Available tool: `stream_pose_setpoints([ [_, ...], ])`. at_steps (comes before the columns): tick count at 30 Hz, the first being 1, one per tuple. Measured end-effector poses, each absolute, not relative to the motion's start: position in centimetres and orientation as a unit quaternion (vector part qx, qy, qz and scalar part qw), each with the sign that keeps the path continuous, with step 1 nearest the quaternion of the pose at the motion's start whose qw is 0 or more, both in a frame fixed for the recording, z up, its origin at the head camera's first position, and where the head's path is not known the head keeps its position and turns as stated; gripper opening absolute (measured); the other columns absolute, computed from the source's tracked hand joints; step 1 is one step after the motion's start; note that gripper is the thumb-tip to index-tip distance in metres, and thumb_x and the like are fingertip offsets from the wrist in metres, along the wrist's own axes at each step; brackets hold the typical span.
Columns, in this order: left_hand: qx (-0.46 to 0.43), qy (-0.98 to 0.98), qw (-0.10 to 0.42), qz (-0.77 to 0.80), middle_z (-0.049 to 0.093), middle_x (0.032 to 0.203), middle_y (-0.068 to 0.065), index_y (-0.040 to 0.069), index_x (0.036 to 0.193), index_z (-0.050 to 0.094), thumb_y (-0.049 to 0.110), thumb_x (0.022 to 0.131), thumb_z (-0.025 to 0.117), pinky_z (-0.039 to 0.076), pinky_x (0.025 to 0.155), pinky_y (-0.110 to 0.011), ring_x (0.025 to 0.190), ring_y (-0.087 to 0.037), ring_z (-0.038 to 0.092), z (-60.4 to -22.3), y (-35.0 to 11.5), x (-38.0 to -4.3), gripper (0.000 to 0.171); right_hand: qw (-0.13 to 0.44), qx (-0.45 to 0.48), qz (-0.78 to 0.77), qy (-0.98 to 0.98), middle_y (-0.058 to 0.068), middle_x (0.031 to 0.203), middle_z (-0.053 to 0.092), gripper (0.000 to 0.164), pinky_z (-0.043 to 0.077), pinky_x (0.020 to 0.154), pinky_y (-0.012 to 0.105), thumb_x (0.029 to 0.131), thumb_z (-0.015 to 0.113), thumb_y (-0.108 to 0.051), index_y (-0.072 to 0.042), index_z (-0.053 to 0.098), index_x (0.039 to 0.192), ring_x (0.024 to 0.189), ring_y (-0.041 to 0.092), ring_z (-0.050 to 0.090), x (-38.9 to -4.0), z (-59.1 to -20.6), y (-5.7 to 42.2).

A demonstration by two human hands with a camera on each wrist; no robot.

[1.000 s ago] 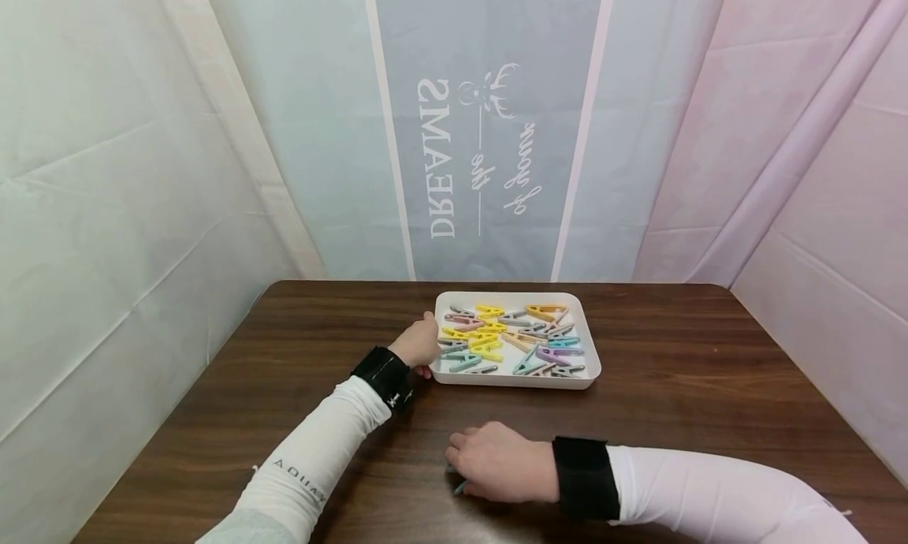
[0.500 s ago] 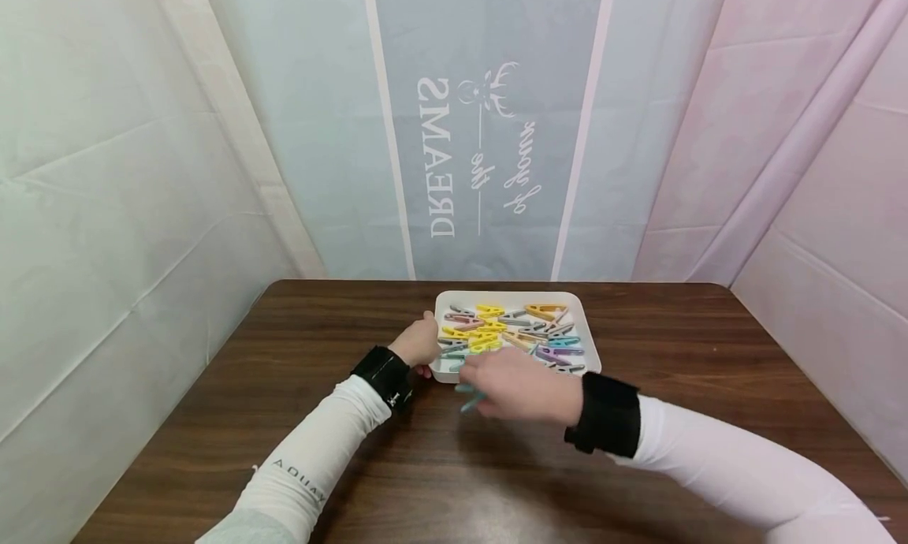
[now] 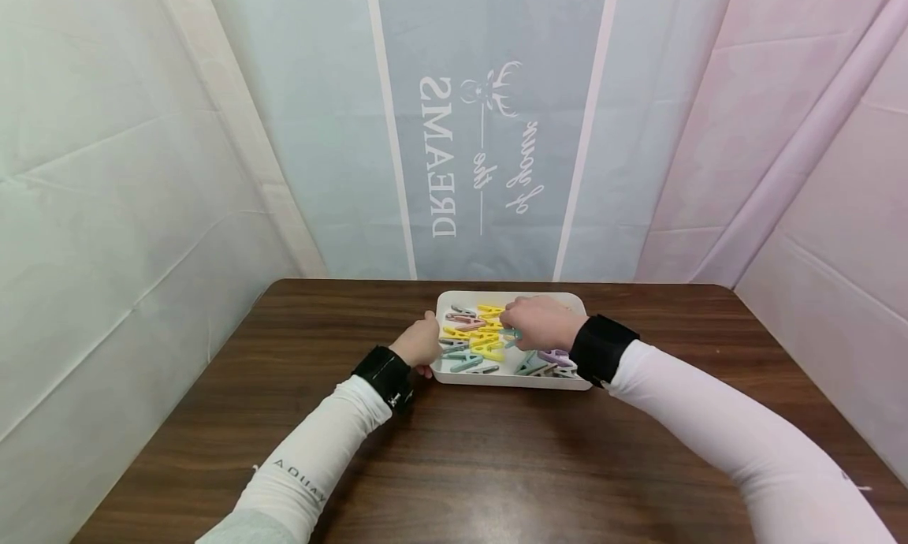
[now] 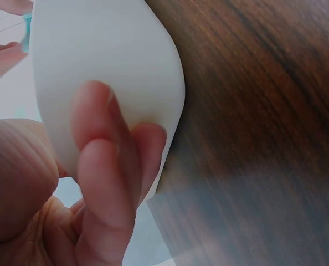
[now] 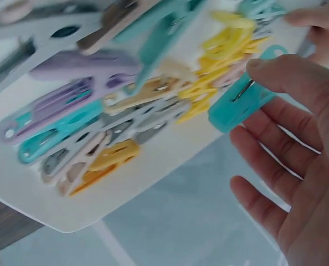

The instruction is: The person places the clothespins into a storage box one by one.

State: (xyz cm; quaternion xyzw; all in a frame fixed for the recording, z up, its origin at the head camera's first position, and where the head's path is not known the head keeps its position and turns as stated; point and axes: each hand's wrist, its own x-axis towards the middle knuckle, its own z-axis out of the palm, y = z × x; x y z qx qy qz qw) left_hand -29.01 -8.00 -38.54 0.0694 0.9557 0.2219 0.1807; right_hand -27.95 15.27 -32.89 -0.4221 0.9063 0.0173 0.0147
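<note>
A white rectangular tray (image 3: 511,381) stands on the dark wooden table, holding several spring clothespins in yellow, teal, purple, grey, pink and orange. My left hand (image 3: 417,344) grips its left end; in the left wrist view the fingers press against the tray's outer wall (image 4: 109,50), with the thumb on the rim side. Over the tray, my right hand (image 3: 545,322) pinches a teal clothespin (image 5: 239,105) between thumb and fingers, its other fingers spread loosely. Below it lie a purple clothespin (image 5: 87,77) and a row of yellow clothespins (image 5: 209,77). The right hand hides the tray's back right in the head view.
The brown table (image 3: 454,465) reaches toward me in front of the tray. A grey-blue curtain (image 3: 489,252) with mirrored lettering hangs behind it. White cloth (image 3: 142,213) closes off the left side and pinkish cloth (image 3: 837,213) the right.
My right hand has moved from the table in front, forward and up over the tray, carrying the teal clothespin. The left hand and the tray have stayed in place.
</note>
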Motion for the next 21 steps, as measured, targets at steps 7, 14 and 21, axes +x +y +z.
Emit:
stream_pose_setpoints([
  [7, 0.064, 0.957, 0.169, 0.226, 0.062, 0.076, -0.020, -0.010, 0.150, 0.006, 0.000, 0.096, 0.052, 0.050, 0.043, -0.030, 0.043, -0.020, 0.061, -38.2, -8.0, -28.8, 0.071, 0.061, -0.412, 0.053, 0.908, 0.002, 0.087, 0.062, 0.018, 0.043, 0.070, 0.033, 0.083, 0.076, -0.008, -0.007, 0.069, 0.100, 0.078, 0.019, 0.050, -29.2, -33.8, 14.5],
  [14, 0.070, 0.958, 0.168, 0.221, 0.060, 0.067, -0.014, -0.011, 0.149, 0.006, 0.000, 0.096, 0.052, 0.048, 0.042, -0.028, 0.041, -0.017, 0.058, -38.7, -8.0, -29.0, 0.071, 0.059, -0.433, 0.075, 0.896, 0.000, 0.080, 0.058, 0.014, 0.040, 0.064, 0.031, 0.082, 0.075, -0.001, -0.011, 0.069, 0.091, 0.071, 0.017, 0.045, -29.3, -35.4, 14.0],
  [21, 0.074, 0.956, 0.162, 0.233, 0.060, 0.070, -0.015, -0.012, 0.149, 0.006, 0.000, 0.096, 0.052, 0.048, 0.041, -0.028, 0.041, -0.018, 0.059, -38.8, -8.1, -28.9, 0.071, 0.052, -0.441, 0.094, 0.891, -0.002, 0.067, 0.038, 0.026, 0.025, 0.060, 0.030, 0.085, 0.069, 0.001, -0.014, 0.053, 0.072, 0.065, 0.015, 0.026, -29.3, -36.5, 13.6],
])
